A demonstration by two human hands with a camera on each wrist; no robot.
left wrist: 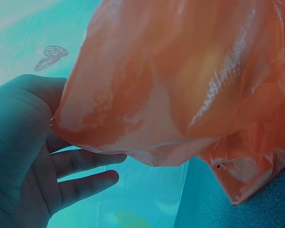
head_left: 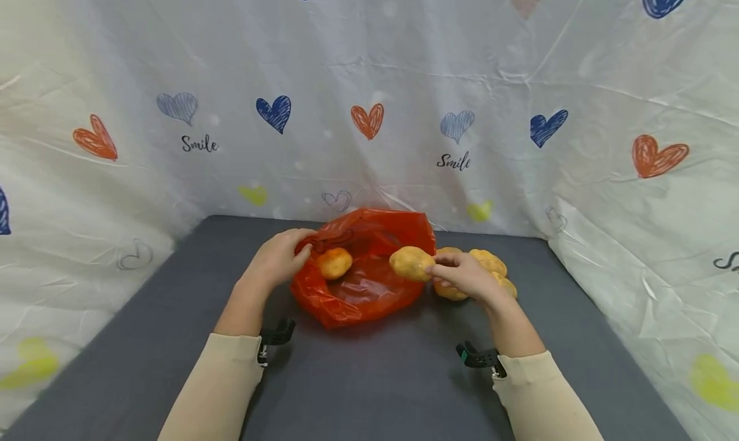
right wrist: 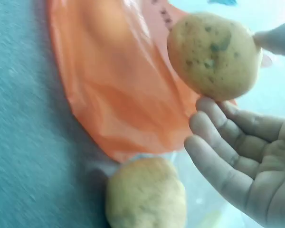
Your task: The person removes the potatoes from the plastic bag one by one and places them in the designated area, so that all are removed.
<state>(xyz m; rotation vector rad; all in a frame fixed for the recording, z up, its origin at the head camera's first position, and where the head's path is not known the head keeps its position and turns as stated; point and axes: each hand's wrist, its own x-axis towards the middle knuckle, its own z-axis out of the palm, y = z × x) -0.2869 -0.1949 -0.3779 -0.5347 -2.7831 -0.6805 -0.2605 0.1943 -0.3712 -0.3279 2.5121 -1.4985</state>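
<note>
A red plastic bag (head_left: 369,306) lies with its mouth spread toward the person, and one potato (head_left: 335,263) sits inside at its left. My left hand (head_left: 281,256) pinches the bag's left rim between thumb and forefinger; in the left wrist view the other fingers (left wrist: 88,185) stretch out below the film. With thumb and fingertips my right hand (head_left: 464,274) pinches another potato (head_left: 411,264), held up in front of the bag's right side. Dark spots mark this potato in the right wrist view, where the bag (right wrist: 114,109) is behind it.
Several more potatoes (head_left: 488,261) lie in a cluster right of the bag, partly hidden by the right hand. The dark grey table (head_left: 369,383) ends at a white curtain (head_left: 404,62) printed with hearts, which hangs behind and along the sides.
</note>
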